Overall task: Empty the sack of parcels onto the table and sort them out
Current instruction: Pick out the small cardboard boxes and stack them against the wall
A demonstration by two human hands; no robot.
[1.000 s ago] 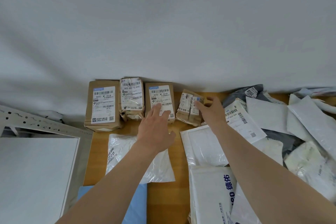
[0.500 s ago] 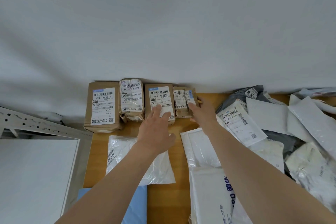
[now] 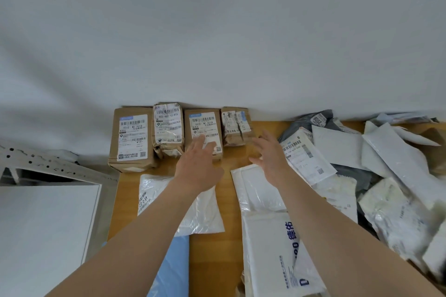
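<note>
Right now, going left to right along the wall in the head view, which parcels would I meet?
Large brown box → narrow taped parcel → medium brown box at the left hand fingertips → small crumpled brown parcel → grey bag.

Of the person, only the two arms are seen. The left hand [image 3: 196, 166] and the right hand [image 3: 271, 154] are bare, each with long, slim fingers. The left forearm [image 3: 135, 236] and the right forearm [image 3: 337, 229] are bare as well, smooth and slender, uncovered up to the edge of the view. The nails are too blurred to describe.
</note>
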